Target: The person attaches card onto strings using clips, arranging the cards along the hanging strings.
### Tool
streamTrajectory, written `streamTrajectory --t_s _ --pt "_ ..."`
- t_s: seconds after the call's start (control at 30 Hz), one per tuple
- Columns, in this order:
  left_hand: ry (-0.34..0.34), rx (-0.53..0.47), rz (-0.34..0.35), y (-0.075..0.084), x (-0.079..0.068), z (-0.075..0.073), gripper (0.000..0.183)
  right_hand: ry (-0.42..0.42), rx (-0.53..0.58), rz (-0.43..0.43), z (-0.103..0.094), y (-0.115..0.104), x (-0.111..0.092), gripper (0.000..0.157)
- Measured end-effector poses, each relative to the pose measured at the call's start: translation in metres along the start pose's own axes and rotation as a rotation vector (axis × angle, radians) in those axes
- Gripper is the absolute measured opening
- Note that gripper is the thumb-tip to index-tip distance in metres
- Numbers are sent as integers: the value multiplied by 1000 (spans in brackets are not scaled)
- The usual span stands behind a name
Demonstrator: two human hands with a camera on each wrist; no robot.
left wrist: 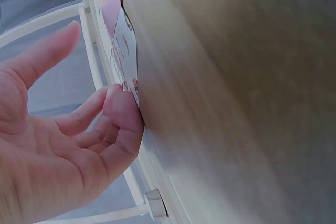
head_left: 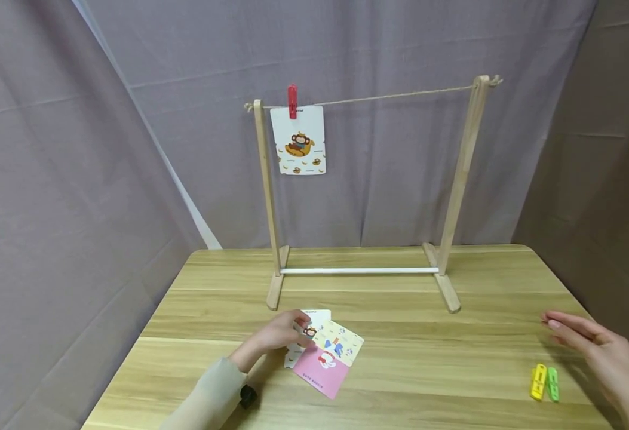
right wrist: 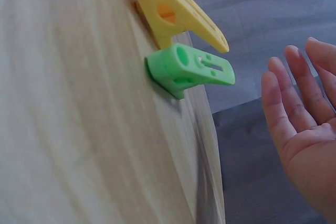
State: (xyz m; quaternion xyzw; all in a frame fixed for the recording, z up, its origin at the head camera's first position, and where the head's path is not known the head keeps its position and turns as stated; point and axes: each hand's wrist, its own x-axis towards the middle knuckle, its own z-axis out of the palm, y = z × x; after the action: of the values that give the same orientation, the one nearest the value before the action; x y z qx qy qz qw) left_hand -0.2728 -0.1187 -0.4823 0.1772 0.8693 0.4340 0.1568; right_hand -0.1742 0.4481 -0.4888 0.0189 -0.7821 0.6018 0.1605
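Note:
My left hand (head_left: pixel 281 331) reaches over several overlapping cards on the table, its curled fingertips touching the white monkey card (head_left: pixel 322 315). In the left wrist view the thumb stands apart from the fingers. Beside the hand lie a yellow card (head_left: pixel 355 340) and a pink card (head_left: pixel 327 378) with a bunny drawing. At the right, my right hand (head_left: pixel 596 346) hovers above the table with fingers loosely extended, holding nothing. Below it are a yellow clothespin (head_left: pixel 538 382) and a green clothespin (right wrist: pixel 197 66), side by side.
A wooden rack with two posts (head_left: pixel 460 185) and a white bar (head_left: pixel 357 270) stands at the back. Along its twine (head_left: pixel 400 95), a red clothespin (head_left: pixel 292 101) holds up another monkey card (head_left: pixel 300 146) near the left post. Grey curtains (head_left: pixel 389 197) surround the table.

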Motion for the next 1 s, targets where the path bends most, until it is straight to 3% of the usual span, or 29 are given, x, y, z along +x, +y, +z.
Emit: streamTrajectory --t_s 0.43,1.0 --pt "3 109 -22 3 10 8 46 -21 23 -15 -1 5 0 30" --pt "17 163 -35 10 12 16 47 -38 -215 64 -11 5 -3 29"
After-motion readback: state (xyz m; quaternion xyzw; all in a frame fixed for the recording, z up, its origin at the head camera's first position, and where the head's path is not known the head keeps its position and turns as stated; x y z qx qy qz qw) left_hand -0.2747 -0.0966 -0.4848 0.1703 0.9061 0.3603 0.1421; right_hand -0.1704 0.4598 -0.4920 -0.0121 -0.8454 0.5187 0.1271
